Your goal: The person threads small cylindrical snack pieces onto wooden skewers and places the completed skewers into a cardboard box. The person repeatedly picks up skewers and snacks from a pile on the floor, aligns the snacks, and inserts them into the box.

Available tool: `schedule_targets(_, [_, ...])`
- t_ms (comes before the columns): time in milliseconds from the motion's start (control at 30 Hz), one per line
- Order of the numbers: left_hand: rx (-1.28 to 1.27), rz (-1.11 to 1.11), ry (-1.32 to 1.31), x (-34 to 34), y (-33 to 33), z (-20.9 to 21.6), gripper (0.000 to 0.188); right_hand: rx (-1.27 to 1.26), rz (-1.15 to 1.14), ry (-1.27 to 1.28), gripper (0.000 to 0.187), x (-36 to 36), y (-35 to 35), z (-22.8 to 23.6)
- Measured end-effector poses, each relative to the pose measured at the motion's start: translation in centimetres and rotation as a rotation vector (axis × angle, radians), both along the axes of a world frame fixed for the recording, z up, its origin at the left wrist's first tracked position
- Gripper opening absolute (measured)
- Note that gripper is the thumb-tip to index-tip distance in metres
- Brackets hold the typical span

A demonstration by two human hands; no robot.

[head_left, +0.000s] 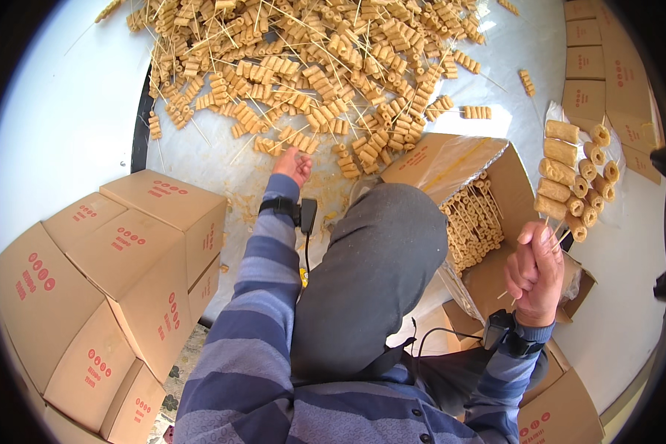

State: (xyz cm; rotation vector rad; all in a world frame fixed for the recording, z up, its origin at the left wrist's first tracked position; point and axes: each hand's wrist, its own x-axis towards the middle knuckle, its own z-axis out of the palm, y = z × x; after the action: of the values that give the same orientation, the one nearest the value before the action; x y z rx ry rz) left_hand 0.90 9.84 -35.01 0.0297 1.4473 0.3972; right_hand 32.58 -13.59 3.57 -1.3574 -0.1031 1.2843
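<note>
My right hand (534, 266) is closed round the thin sticks of several skewers (560, 172), held up at the right. Each skewer carries a row of brown, hollow, rolled food pieces, and the stick ends poke out below my fist. My left hand (294, 164) reaches the near edge of a big pile of similar skewers (325, 74). Its fingers are curled beside a skewer lying there; what they pinch, if anything, is too small to make out. An open cardboard box (522, 200), lined with clear plastic, holds packed skewers (473, 229) between my knee and right hand.
Stacked closed cardboard boxes (126, 244) stand at the left. More boxes (607, 81) line the far right, and another box (562, 407) is at the lower right. Crumbs lie on the pale sheet (237, 177) below the pile. My bent knee (385, 237) rises in the middle.
</note>
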Motion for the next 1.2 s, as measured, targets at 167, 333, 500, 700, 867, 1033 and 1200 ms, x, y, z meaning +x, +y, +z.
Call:
schedule_targets(167, [0.149,-0.179,0.043,-3.2,-5.0,3.3,0.02,0.001,0.051,-0.038,0.03,-0.2,0.2,0.1])
schedule_targets(333, [0.746,-0.846,0.471,-3.2,-4.6,5.6,0.021,-0.034,0.05,-0.044,0.03,-0.7,0.2,0.1])
schedule_targets(500, [1.232,-1.339,0.789,2.0,3.5,4.3,0.026,-0.056,0.072,-0.064,0.03,-1.2,0.1,0.3])
schedule_targets(700, [1.008,-1.731,0.846,3.6,7.3,0.9,0.028,-0.122,0.049,-0.088,0.03,-1.5,-0.8,0.7])
schedule_targets(867, [1.08,-1.926,0.82,2.8,7.7,2.4,0.02,-0.163,0.032,-0.057,0.03,-2.8,-1.8,0.9])
schedule_targets(1033, [0.641,-1.111,0.03,2.6,6.6,18.1,0.022,-0.102,0.046,-0.056,0.021,-5.5,-1.3,1.8])
schedule_targets(1200, [0.62,-0.821,-0.496,3.0,1.7,35.8,0.018,0.004,-0.032,-0.047,0.036,-9.1,-0.2,3.8])
